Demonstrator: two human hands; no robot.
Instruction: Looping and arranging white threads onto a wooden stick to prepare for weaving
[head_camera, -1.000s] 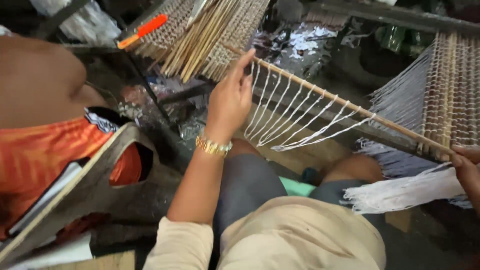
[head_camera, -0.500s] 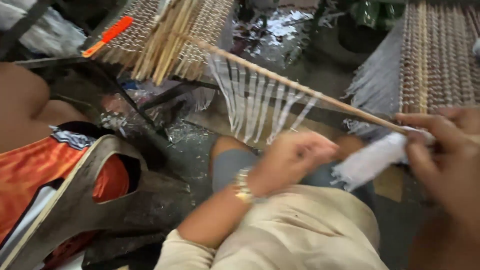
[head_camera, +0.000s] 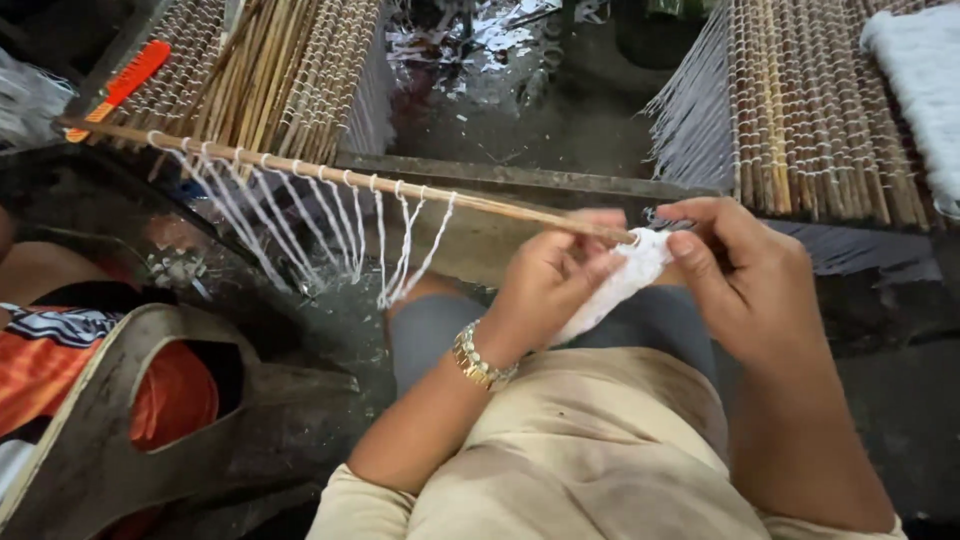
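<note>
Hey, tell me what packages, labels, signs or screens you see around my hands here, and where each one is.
Crinkled silvery foil wrapping: lying on the dark ground at top centre, between the two stick mats; shiny, shapeless, silver-white.
No labels, signs or screens show.
Left hand and right hand hold white yarn at the stick's end.

we note the left hand (head_camera: 550, 275) has left the far end of the thin stick (head_camera: 330, 172) and come back to its near tip. both hands now meet there, the right hand (head_camera: 745, 275) pinching the white thread bundle (head_camera: 625, 280) with it.
</note>
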